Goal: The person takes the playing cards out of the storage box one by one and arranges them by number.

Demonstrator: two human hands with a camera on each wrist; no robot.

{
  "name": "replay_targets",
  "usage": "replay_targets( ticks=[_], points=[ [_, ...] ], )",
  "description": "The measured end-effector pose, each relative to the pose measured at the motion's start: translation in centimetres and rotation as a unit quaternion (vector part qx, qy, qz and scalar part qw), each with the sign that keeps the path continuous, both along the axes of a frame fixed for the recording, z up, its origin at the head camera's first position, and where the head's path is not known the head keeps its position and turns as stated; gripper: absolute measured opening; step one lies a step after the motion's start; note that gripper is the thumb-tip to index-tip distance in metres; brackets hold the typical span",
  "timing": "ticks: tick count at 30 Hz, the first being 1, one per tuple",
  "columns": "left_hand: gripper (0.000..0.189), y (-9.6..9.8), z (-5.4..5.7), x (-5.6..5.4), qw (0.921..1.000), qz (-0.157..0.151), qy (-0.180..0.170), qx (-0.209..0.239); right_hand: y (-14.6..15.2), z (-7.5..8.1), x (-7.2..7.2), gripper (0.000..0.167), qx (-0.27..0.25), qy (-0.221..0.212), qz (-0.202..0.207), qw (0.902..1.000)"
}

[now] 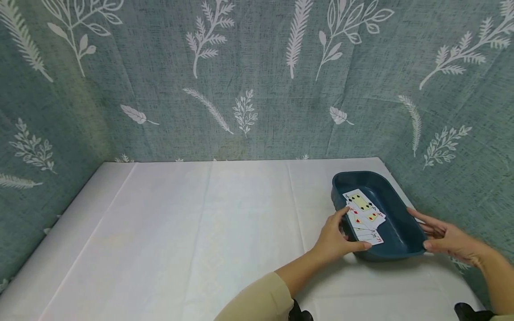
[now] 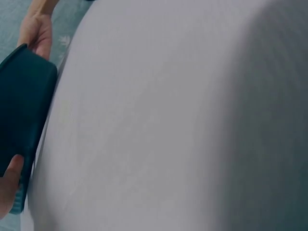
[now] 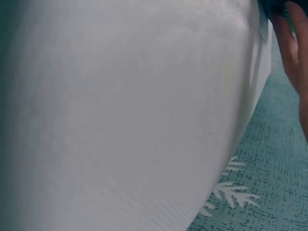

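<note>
A dark blue plastic tub [image 1: 395, 214] is at the right end of the table, its right side by the table's edge. Several playing cards [image 1: 364, 216] lie overlapped along its left side, a four with black pips uppermost at the far end. My left hand [image 1: 335, 234] grips the left wall, thumb over the near rim and fingertips by the cards. On the opposite side my right hand [image 1: 451, 238] holds the right wall near the front corner. In the left wrist view the tub [image 2: 24, 106] shows at the left; the cards are out of sight there.
A white cloth covers the table [image 1: 180, 232]. Green fabric with white leaf prints [image 1: 257, 80] hangs behind it and along both sides. Dark straps [image 1: 299, 312] sit at the wrists, below the sleeve [image 1: 261, 298].
</note>
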State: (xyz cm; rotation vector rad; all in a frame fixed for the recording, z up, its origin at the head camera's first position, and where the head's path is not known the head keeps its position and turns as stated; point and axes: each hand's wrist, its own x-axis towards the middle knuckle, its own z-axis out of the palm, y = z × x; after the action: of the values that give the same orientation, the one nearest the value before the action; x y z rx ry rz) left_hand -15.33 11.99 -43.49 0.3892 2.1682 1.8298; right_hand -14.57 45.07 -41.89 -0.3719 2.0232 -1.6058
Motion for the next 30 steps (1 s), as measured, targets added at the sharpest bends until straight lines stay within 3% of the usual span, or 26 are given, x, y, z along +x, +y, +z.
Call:
replay_targets(
  ticks=[11, 22, 30],
  points=[
    [0.088, -0.6, 0.0, -0.2, 0.9999, -0.005, 0.005, 0.012, -0.9, 0.6, -0.1, 0.076, -0.104, -0.037, 0.042, 0.993],
    [0.089, -1.3, -0.2, -0.1, 0.9998, -0.007, 0.002, 0.019, -1.4, 0.8, 0.0, 0.077, -0.03, -0.059, 0.021, 0.9976],
    [0.09, -2.5, -0.2, -0.2, 0.9997, -0.008, -0.002, 0.021, -2.7, 1.0, -0.3, 0.076, -0.022, -0.067, 0.028, 0.9971]
  ],
)
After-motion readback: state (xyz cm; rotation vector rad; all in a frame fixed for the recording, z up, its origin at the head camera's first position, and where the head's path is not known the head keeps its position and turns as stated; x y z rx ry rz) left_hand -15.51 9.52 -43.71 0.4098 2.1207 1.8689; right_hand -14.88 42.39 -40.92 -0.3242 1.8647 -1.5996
